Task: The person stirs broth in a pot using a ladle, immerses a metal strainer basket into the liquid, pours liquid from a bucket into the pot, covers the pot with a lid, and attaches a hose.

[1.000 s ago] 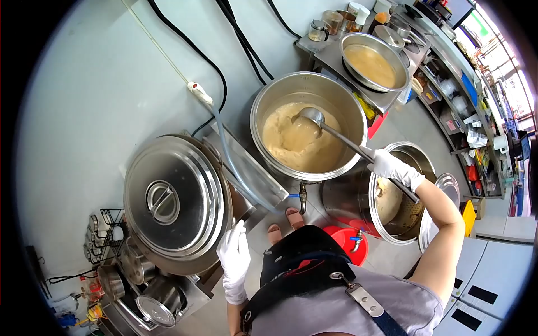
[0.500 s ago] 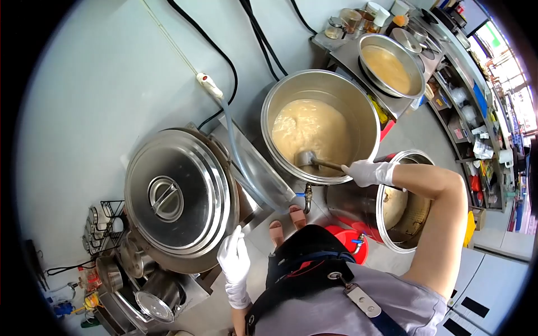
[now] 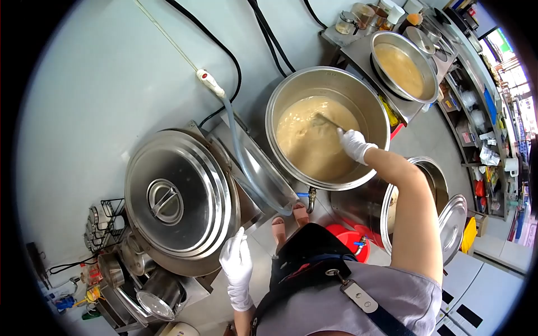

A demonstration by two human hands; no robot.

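Observation:
My right hand [image 3: 355, 147], in a white glove, grips the handle of a ladle [image 3: 329, 120] over a big steel pot [image 3: 379, 130]. The ladle's bowl is sunk in the cloudy, pale tan liquid [image 3: 314, 151], whose surface is rippled and bubbly. My left hand [image 3: 237, 263], also gloved in white, holds nothing; its fingers are loosely extended beside the rim of a large round vessel. A domed steel lid [image 3: 196, 224] with a recessed handle covers that vessel.
A steel bowl [image 3: 430, 89] of similar liquid stands at the upper right. Beside my right forearm is another steel barrel [image 3: 358, 210], with a lid [image 3: 453, 224] near it. A hose [image 3: 238, 134] runs between the vessels. A red basin [image 3: 342, 232] sits on the floor.
My right hand has moved forward over the pot's opening. The ladle has gone from the near rim toward the middle, its bowl now under the liquid. My left hand has barely moved.

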